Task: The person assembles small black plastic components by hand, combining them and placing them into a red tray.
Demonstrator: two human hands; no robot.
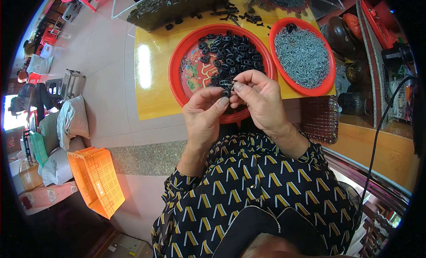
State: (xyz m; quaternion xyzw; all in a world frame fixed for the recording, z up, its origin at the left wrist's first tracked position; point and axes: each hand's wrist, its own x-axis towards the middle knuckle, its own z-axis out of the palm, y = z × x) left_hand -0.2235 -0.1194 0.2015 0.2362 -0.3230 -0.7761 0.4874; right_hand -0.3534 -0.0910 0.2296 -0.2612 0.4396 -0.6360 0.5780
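My left hand (205, 113) and my right hand (259, 98) meet over the near rim of a big red plate (179, 62). Together their fingertips pinch one small black plastic piece (226, 85). On that plate lies a heap of several similar black pieces (230, 53). To its right a second red plate (329, 78) is filled with small grey metal parts (301, 56). Both plates rest on a yellow table (153, 89).
Clear plastic bins with more black pieces (177, 7) stand at the table's far edge. An orange crate (97, 180) and stuffed sacks (71, 118) sit on the floor to the left. Dark jars and a wooden shelf (355, 80) line the right side.
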